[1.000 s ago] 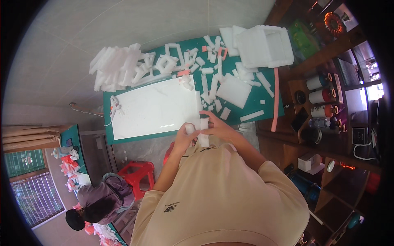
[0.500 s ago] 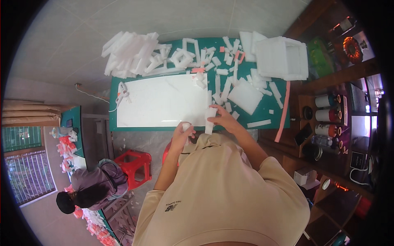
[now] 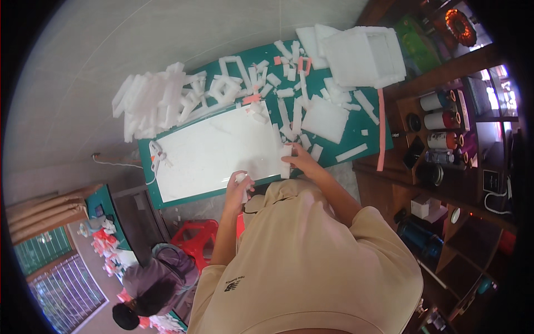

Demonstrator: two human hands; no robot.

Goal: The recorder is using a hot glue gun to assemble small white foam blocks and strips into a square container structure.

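Observation:
My left hand (image 3: 235, 192) is closed around a small white foam piece (image 3: 241, 178) at the near edge of the table. To its right, my right hand (image 3: 301, 160) pinches an upright white foam strip (image 3: 286, 166) between thumb and fingers, close to my body. A glossy white board (image 3: 211, 153) lies on the green tabletop just beyond both hands. At the board's left end rests a white glue gun (image 3: 158, 155) with a cord. A few small foam scraps (image 3: 257, 113) sit on the board's far right corner.
Stacked white foam strips (image 3: 150, 100) fill the far left. A foam box (image 3: 364, 55) stands at the far right, near a square foam sheet (image 3: 325, 118) and a long pink strip (image 3: 381, 128). Shelves (image 3: 439, 178) flank the right; a person (image 3: 156, 278) sits at left beside a red stool (image 3: 194, 236).
The view has tilted, so the table appears slanted. My left hand has turned its foam piece, which now shows longer. My right hand still grips the strip.

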